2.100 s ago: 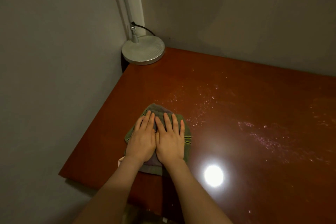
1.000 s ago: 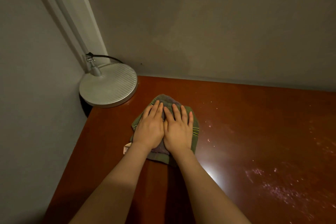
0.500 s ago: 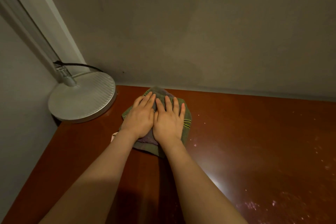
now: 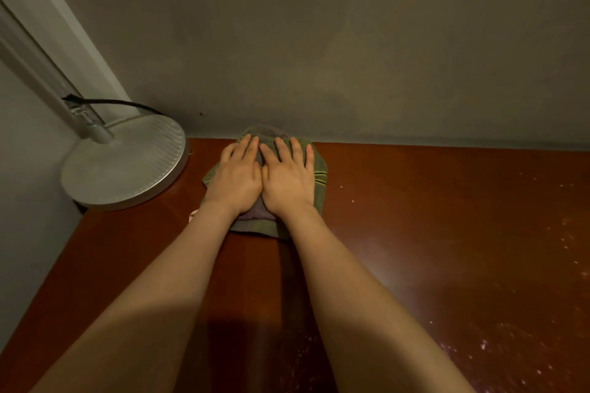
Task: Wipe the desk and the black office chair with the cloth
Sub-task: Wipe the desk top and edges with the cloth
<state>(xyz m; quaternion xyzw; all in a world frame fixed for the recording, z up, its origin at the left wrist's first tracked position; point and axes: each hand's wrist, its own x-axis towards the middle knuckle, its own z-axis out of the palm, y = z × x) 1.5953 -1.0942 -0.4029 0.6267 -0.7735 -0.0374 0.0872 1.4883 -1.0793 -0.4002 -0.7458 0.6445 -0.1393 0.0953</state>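
Green cloth [image 4: 319, 176] mostly hidden under 2 flat hands [image 4: 235, 182] [image 4: 287, 184].

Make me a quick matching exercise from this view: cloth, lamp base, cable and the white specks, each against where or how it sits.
Things
1. cloth
2. lamp base
3. cable
4. white specks

Places or states
A. scattered over the right part of the desk
B. pressed flat under the left hand and right hand, up against the wall
C. round and silver, at the desk's rear left corner
D. black, running above the lamp base to its stem

Pairs: 1-B, 2-C, 3-D, 4-A
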